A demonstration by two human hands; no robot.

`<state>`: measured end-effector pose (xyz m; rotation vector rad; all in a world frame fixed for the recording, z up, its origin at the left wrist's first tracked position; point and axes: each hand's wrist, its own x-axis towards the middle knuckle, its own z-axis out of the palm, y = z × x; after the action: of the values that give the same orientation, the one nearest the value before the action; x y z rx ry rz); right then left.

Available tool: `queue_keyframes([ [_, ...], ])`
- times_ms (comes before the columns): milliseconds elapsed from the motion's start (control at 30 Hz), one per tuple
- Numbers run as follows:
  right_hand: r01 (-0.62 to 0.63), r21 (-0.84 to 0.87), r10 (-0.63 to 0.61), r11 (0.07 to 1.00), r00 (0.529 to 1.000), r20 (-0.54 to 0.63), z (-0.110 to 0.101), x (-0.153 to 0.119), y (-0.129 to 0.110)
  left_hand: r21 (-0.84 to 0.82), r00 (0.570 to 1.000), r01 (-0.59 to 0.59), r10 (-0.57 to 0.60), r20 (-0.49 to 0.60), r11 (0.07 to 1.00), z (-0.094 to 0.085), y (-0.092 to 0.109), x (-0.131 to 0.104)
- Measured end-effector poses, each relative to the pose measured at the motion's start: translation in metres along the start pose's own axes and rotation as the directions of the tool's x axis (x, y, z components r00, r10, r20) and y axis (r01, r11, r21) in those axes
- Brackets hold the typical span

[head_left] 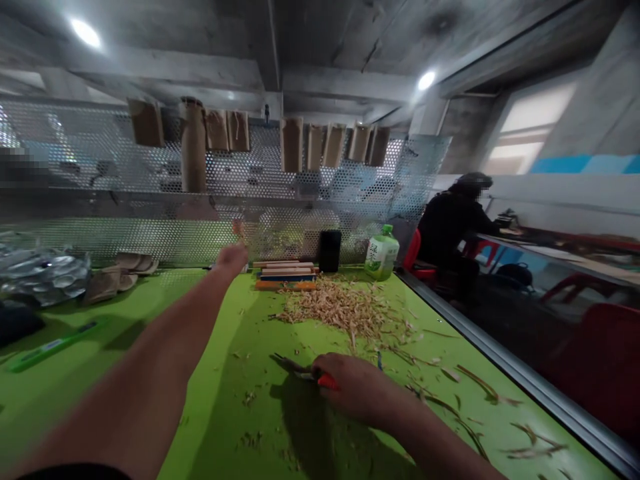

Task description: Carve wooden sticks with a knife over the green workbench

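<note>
My right hand point(345, 387) is closed around the red handles of a pair of pliers point(295, 367), whose metal jaws point left over the green tabletop point(225, 400). Stretched far forward, my left hand point(233, 259) is near the perforated metal screen, its fingers blurred; a small reddish thing point(238, 228) shows just above them, and I cannot tell whether it is held. Right of that hand lies a stack of wooden strips point(287, 271) with blue and orange pieces. A heap of wood shavings point(345, 307) spreads in front of the stack.
A green-capped bottle point(383, 253) and a dark upright phone-like object point(330, 251) stand at the back. At left are a green cutter point(57, 343), brown pieces point(113, 280) and shiny wrapped items point(50, 267). A person point(455, 220) sits beyond the table's right edge.
</note>
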<state>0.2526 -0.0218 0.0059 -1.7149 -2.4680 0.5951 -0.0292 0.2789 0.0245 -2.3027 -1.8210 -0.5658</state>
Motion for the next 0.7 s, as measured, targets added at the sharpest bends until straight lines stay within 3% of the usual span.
queue_keyframes([
  [233, 0.015, 0.005, -0.015, 1.0, 1.0, -0.014, -0.001, -0.005, -0.003, 0.094, 0.997, 0.068, -0.065, -0.038, 0.993, 0.006, 0.012, -0.001],
  [700, 0.041, 0.006, -0.041, 0.999, 0.999, -0.031, 0.01, -0.002, 0.006, -0.003, 0.991, 0.106, -0.106, -0.079, 0.994, 0.018, 0.004, 0.003],
])
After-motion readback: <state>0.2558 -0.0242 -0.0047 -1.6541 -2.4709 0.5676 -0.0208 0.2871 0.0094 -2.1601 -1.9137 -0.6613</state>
